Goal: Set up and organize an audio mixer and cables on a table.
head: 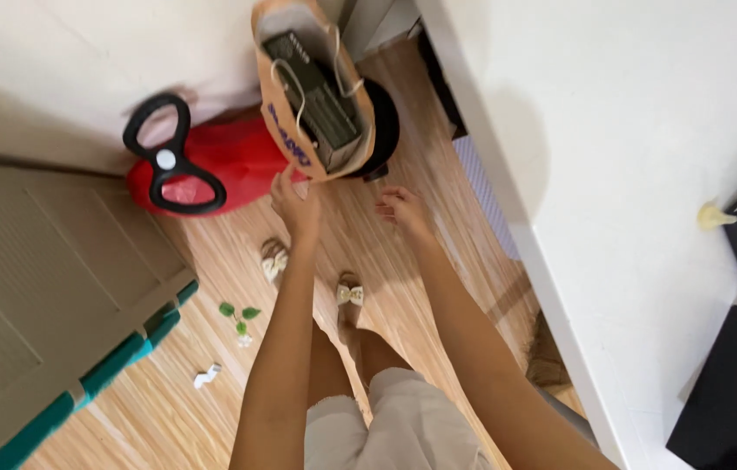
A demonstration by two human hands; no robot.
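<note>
brown paper bag just above left hand fingertips (loosely spread), right hand open beside

A paper bag sits on the ride-on toy car, left of the table.

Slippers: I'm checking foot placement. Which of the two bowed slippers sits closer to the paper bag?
The left slipper, beside the left hand; the other trails nearer the shorts.

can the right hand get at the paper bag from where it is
Probably yes: the right hand is open just below the paper bag, with bare floor between them. The left hand already touches its lower edge.
</note>
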